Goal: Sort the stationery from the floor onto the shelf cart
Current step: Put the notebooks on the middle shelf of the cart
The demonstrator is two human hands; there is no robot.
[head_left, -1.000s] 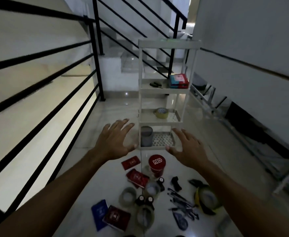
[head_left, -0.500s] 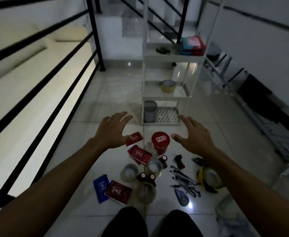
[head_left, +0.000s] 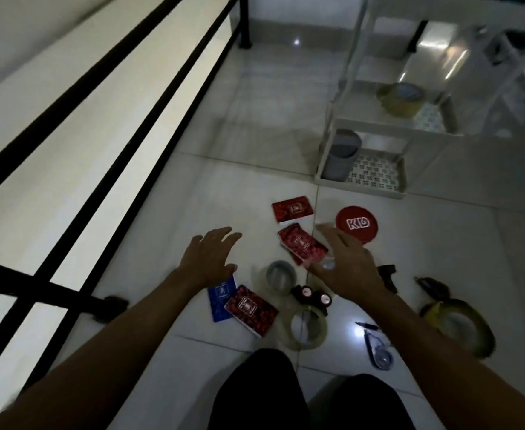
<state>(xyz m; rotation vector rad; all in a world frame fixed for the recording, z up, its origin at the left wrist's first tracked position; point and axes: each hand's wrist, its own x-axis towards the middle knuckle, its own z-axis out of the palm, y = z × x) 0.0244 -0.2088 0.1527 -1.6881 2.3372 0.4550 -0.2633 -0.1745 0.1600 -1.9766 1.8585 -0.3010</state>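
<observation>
Fingers [head_left: 326,234] of right hand [head_left: 348,271] spread wide, holding nothing, now lower and just above a red booklet [head_left: 301,245]. Fingers of left hand [head_left: 208,259] spread too, empty, above the blue booklet [head_left: 220,297]. Tape rolls [head_left: 281,276] and pens lying on the floor [head_left: 224,193]. Shelf cart [head_left: 376,128] near, beyond the pile. Probably about to pick up.

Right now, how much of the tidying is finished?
Barely begun. On the cart sit a tape roll and a grey cup. Both the left hand and the right hand hold nothing. Booklets, floor tape rolls and the red lid are left.
</observation>
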